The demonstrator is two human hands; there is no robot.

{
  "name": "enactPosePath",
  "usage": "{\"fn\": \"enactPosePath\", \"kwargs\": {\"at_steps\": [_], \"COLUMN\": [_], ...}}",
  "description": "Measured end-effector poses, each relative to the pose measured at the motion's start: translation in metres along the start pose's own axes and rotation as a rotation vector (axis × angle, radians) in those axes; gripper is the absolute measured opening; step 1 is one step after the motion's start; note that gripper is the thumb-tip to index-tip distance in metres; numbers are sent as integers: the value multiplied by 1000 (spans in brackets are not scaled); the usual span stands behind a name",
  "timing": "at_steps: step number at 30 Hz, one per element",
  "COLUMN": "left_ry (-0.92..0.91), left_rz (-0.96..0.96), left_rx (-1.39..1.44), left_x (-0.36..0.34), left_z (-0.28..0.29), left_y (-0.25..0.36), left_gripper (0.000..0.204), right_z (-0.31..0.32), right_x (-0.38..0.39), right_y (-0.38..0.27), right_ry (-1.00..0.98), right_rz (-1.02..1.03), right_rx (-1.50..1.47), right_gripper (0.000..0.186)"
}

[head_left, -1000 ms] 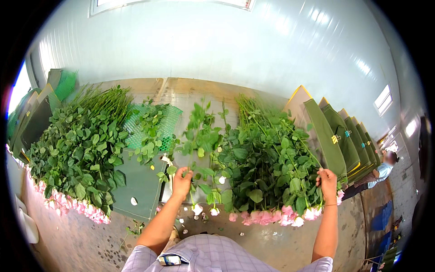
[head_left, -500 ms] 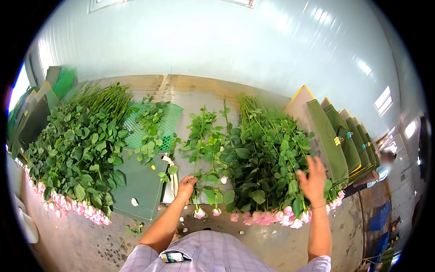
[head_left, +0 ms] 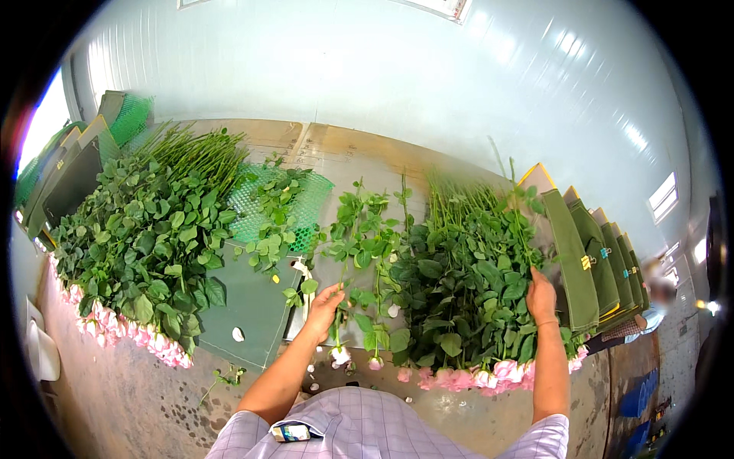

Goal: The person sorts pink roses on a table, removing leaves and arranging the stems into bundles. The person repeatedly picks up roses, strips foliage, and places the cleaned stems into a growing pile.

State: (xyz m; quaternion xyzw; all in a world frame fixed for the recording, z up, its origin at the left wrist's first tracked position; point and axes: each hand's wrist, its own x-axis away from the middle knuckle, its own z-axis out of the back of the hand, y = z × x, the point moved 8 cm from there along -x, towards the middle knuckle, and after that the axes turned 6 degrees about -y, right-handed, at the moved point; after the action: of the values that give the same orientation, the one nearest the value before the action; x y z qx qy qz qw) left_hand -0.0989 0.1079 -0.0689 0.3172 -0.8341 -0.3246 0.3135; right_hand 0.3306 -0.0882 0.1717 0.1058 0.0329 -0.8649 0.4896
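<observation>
My left hand is closed round the stem of a pink rose, whose bloom hangs below the hand at the table's front edge. The leafy part of that rose spreads above my fingers. Just right of it lies another pink rose. At the right side of a big pile of roses, my right hand is closed on a rose stem. This stem sticks up, blurred, above the pile. Its bloom cannot be told from the others along the front edge.
A second rose pile lies at the left. Green netting and a dark green mat lie between the piles. Green clipped folders stand at the right. Loose petals are scattered about. A person is beyond the folders.
My right hand has gone from spread over the pile to closed on a stem at its right side, and that stem now rises. My left hand keeps its rose. The view has shifted slightly.
</observation>
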Motion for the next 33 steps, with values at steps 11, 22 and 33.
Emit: {"fn": "enactPosePath", "kwargs": {"at_steps": [11,22,33], "left_ry": [47,-441,-72], "left_rz": [184,-326,-338], "left_rx": [-135,-836,-1278], "left_x": [-26,26,-15], "left_z": [6,-90,-47], "left_y": [-21,40,-18], "left_gripper": [25,30,40], "right_z": [92,-168,12], "right_x": [21,41,144], "right_y": [-118,-299,-163], "right_ry": [131,-485,-177], "right_rz": [178,-240,-359], "right_rx": [-145,-1647,-1991], "right_gripper": [37,52,35]}}
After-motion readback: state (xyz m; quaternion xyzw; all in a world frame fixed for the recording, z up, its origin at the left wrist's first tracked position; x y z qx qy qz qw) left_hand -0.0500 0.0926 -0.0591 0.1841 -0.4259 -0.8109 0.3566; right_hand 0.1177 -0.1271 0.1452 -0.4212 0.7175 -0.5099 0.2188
